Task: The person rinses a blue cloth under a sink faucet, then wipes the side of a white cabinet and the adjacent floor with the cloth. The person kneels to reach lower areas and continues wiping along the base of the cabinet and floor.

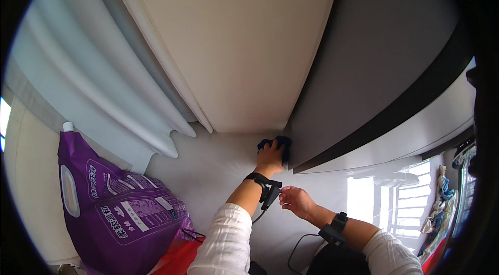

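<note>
My left hand (270,158) presses a crumpled dark blue cloth (286,146) to the grey tiled floor (218,158). The cloth lies at the foot of a cream panel (237,49), beside the lower corner of a dark grey panel (351,64). My fingers are spread over it and hide part of it. Behind and to the right, my right hand (298,201) hovers with loosely curled fingers and nothing visible in it. Its fingertips are close to the black device (271,193) strapped on my left wrist; whether they touch it I cannot tell.
A large purple refill pouch (128,212) with a white cap and printed writing stands at the left. Pale curtain folds (117,80) hang beside the cream panel. Something red (177,255) lies near my left arm. A black cable (292,249) runs from my right wrist device (333,234).
</note>
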`<state>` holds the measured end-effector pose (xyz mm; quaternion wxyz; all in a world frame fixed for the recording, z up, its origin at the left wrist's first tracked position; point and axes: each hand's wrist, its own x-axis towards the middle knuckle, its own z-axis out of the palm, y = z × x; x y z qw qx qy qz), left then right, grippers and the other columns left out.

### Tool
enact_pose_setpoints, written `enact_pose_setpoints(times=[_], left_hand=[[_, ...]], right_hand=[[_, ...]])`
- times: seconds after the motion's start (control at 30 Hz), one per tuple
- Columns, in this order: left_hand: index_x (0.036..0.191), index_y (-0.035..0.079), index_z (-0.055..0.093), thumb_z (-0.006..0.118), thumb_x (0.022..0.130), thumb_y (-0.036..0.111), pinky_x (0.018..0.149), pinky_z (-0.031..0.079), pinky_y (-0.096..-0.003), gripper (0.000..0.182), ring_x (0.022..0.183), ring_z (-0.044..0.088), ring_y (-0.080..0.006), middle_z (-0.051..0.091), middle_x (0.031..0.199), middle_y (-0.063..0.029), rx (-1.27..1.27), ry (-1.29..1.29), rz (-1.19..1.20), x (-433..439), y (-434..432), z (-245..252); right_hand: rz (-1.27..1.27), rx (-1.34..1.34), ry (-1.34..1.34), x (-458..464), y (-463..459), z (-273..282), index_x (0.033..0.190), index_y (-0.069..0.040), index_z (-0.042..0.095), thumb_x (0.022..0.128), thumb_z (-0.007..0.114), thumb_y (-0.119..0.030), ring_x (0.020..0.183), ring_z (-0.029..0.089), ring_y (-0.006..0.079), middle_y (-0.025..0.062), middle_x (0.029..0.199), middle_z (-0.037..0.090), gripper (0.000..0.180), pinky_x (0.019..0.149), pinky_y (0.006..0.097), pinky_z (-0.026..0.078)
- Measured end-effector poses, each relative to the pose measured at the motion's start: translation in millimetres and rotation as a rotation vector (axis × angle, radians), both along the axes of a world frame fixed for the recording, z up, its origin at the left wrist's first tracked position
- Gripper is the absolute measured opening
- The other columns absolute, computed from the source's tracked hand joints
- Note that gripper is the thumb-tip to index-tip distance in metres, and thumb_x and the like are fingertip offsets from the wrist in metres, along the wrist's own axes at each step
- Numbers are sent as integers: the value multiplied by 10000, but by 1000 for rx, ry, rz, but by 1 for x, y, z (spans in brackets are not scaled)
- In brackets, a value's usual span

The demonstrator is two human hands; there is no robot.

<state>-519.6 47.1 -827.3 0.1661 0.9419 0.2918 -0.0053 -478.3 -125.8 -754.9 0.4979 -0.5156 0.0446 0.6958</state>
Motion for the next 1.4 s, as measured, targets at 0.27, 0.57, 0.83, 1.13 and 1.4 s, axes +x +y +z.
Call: enact_pose_setpoints(times=[0.27, 0.57, 0.83, 1.13, 1.4], left_hand=[[1286, 123, 498, 700, 760, 278, 858, 490, -444, 585, 1062, 557, -374, 374, 1358, -190, -252, 146, -235, -60, -38, 3], [1168, 101, 602, 543, 823, 115, 873, 470, -403, 350, 1034, 576, -290, 616, 1135, -107, -209, -147, 555, -164, 57, 7], [1051, 93, 634, 622, 723, 165, 881, 394, -389, 336, 1067, 511, -273, 626, 1071, -76, -7, 130, 802, -199, 40, 13], [1062, 8, 579, 649, 696, 211, 899, 324, -351, 424, 1119, 451, -222, 620, 1079, -78, -47, 298, 731, -193, 66, 12], [1062, -12, 564, 657, 685, 215, 917, 304, -344, 450, 1162, 433, -217, 619, 1084, -126, 2, 230, 674, -197, 57, 1]], right_hand=[[242, 144, -478, -6, -1, -5, 992, -33, 562, 882, 551, -164, 783, 611, 211, 85, 844, 637, 172, 727, 330, 490], [443, -75, -1730, -70, 58, -79, 1371, -130, 381, 751, 679, -395, 1287, 310, 407, 192, 1414, 349, 737, 1059, 502, 262], [666, 399, -1932, -85, 124, -98, 1204, -153, 555, 707, 623, -72, 1206, 439, 294, 61, 1292, 524, 507, 985, 441, 353], [280, -275, -1792, -24, 152, -97, 1155, -39, 497, 730, 585, -69, 1064, 508, 347, 196, 1091, 559, 435, 913, 464, 406], [491, -192, -1933, -84, 217, -99, 1171, -81, 514, 685, 661, -243, 1180, 417, 284, 78, 1250, 488, 533, 906, 489, 361]])
